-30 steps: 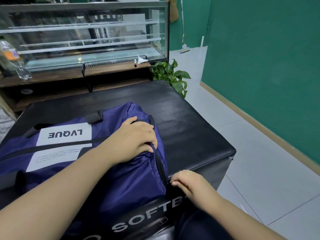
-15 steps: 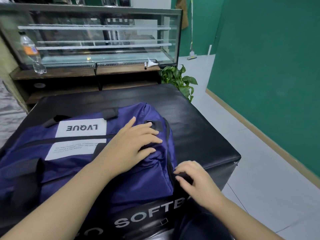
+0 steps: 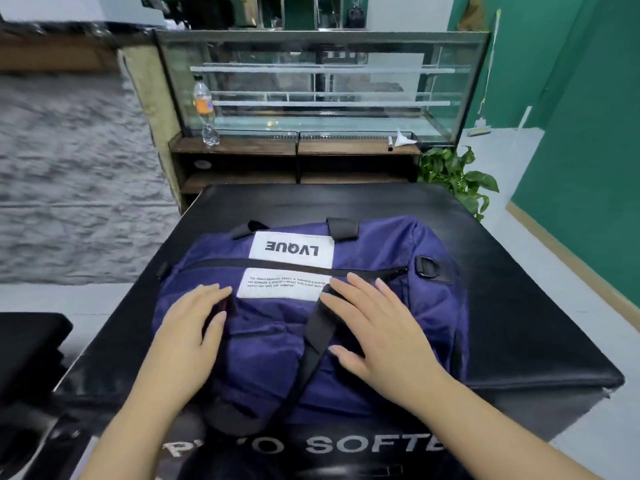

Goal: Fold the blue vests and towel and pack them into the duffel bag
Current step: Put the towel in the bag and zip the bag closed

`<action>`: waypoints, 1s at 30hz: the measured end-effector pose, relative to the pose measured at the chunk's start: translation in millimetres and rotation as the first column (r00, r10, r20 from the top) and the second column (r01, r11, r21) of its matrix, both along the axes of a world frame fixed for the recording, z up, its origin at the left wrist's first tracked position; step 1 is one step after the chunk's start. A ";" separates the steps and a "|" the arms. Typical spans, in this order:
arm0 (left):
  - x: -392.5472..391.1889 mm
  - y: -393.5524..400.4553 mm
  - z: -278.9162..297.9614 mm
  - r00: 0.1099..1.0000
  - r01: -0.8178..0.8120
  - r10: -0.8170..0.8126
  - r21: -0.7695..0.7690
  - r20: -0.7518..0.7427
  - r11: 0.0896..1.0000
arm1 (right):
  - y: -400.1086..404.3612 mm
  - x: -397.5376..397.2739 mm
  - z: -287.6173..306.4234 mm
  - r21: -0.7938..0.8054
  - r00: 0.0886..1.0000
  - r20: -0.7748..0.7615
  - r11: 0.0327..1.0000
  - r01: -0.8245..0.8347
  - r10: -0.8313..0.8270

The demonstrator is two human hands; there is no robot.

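A navy blue duffel bag with a white "LVQUE" label lies on the black padded box, its zipper shut along the top. My left hand rests flat on the bag's near left side, fingers spread. My right hand lies flat on the near right side, just right of a black strap that runs down the bag's front. Neither hand grips anything. No vests or towel are visible.
Behind the box stands a glass display case on a wooden shelf with a plastic bottle. A potted plant sits at the back right by the green wall. A black object is at the left.
My view has turned left, bringing the whole bag to centre. The left hand moved from the bag's right end to its left side; the right hand left the zipper end and lies flat on top.
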State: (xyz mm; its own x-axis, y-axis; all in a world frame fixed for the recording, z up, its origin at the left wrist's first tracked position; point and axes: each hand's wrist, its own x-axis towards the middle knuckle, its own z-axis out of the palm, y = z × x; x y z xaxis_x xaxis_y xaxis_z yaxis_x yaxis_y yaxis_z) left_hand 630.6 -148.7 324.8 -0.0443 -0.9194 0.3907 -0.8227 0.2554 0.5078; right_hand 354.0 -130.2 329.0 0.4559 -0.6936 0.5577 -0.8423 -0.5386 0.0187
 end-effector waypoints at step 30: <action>22.1 21.8 -38.8 0.897 -0.370 0.404 0.196 -0.181 0.908 | -80.1 19.9 27.0 0.649 0.681 0.471 0.743 0.162 -0.560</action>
State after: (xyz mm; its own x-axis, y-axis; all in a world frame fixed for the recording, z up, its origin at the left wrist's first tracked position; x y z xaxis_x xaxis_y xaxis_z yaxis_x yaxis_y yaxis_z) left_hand 652.7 -126.9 286.0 0.3956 -0.8955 0.2039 -0.7085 -0.1563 0.6882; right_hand 373.9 -210.3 356.0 -0.1999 -0.9749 0.0976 -0.6748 0.0648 -0.7352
